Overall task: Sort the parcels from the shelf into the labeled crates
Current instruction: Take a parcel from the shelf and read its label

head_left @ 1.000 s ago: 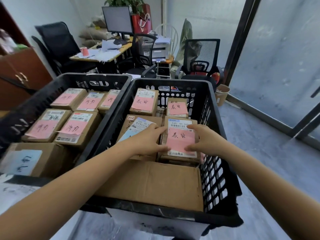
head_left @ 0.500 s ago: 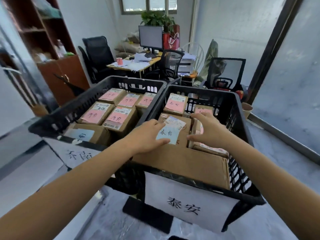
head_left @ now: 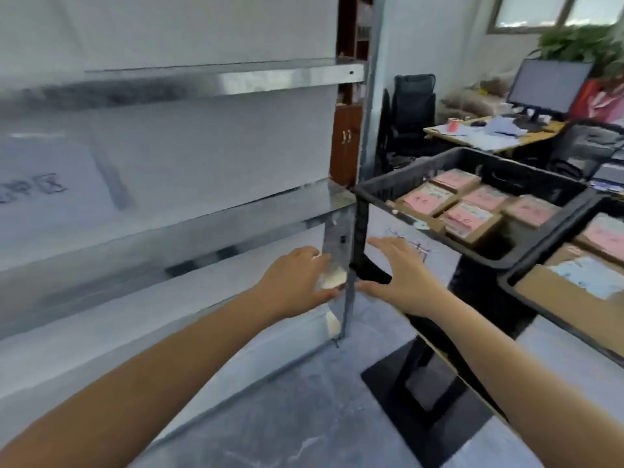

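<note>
Head view: blurred shelf [head_left: 202, 79], left hand [head_left: 293, 282] and right hand [head_left: 405, 278] spread empty, right crate [head_left: 510, 280] cropped.

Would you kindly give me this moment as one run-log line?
view: facing shelf | left hand: open, empty, nearest shelf | right hand: open, empty | crates: hold labeled parcels

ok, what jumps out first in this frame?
Two bare arms stretch up the middle, left hand and right hand both open, holding nothing. Left of them stands a blurred metal shelf; on the right sit black crates packed with pink-labelled parcels.
</note>
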